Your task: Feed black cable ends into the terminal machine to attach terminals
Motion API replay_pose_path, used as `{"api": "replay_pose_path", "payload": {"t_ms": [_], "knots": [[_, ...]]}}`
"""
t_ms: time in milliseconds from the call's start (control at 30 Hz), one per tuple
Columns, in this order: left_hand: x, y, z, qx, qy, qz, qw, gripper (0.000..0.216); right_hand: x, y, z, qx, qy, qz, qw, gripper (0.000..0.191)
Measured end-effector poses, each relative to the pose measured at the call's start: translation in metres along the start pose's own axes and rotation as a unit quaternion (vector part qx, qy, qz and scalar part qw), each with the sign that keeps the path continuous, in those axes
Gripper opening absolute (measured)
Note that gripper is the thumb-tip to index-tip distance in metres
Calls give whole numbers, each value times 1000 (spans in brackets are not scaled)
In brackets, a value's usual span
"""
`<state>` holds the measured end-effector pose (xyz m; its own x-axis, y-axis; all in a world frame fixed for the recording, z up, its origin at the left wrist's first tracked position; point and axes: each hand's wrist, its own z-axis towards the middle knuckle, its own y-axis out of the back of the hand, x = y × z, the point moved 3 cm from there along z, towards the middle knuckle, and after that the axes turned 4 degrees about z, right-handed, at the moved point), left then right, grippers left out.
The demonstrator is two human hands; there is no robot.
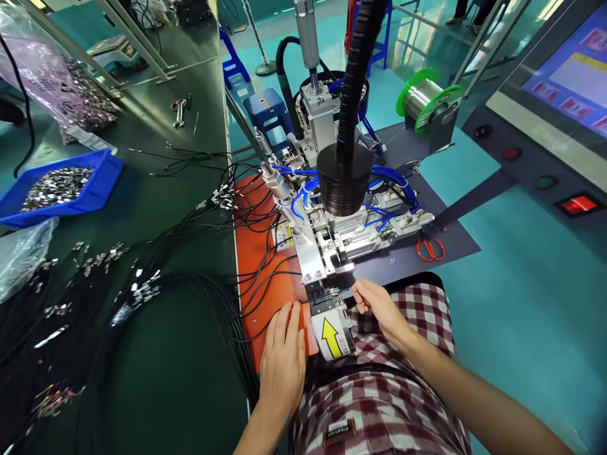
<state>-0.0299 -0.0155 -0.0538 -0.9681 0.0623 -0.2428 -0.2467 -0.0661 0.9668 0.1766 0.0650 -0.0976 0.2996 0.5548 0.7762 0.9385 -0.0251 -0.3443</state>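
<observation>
In the head view, our right hand (379,306) pinches the cable end (340,292) at the front of the fixture (327,253), forearm reaching in low from the right. Our left hand (283,357) lies open and flat on the orange mat (256,265), left of the fixture. We judge the cable is best held level and straight in the fixture's slot.

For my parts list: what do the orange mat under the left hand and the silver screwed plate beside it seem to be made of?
Orange mat: probably silicone or rubber; matte, even colour, lies flat under the left hand without glare. Silver plate: bare metal, perhaps aluminium; bright brushed sheen, sharp edges, screw heads set in it.
</observation>
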Motion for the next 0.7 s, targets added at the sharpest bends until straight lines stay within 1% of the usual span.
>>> {"api": "replay_pose_path", "payload": {"t_ms": [67, 167, 267, 333, 400, 500, 567, 633, 700], "knots": [[-1, 0, -1, -4, -2, 0, 1000, 55, -3, 7, -5, -14, 2, 6, 1000, 39], [-1, -1, -1, -5, -9, 5, 1000, 55, -6, 12, -10, -19, 8, 11, 1000, 37], [3, -1, 12, -5, -7, -10, 1000, 54, -7, 14, -13, -20, 1, 10, 1000, 36], [9, 2, 31, 0, -12, -42, 999, 50, -6, 13, -14, -19, 0, 10, 1000, 35], [17, 7, 57, 0, -22, -96, 995, 44, -4, 13, -15, -13, 4, 9, 1000, 35], [25, 13, 94, -6, -52, -212, 976, 33, -1, 12, -18, -8, 9, 9, 1000, 34], [27, 17, 110, -11, -63, -236, 970, 28, 3, 12, -21, -12, 10, 10, 1000, 34], [28, 26, 111, -17, -67, -247, 967, 26, 6, 14, -25, -19, 12, 8, 1000, 34], [28, 41, 98, -11, -74, -258, 963, 24, 9, 19, -29, -24, 12, 4, 1000, 33]]}}
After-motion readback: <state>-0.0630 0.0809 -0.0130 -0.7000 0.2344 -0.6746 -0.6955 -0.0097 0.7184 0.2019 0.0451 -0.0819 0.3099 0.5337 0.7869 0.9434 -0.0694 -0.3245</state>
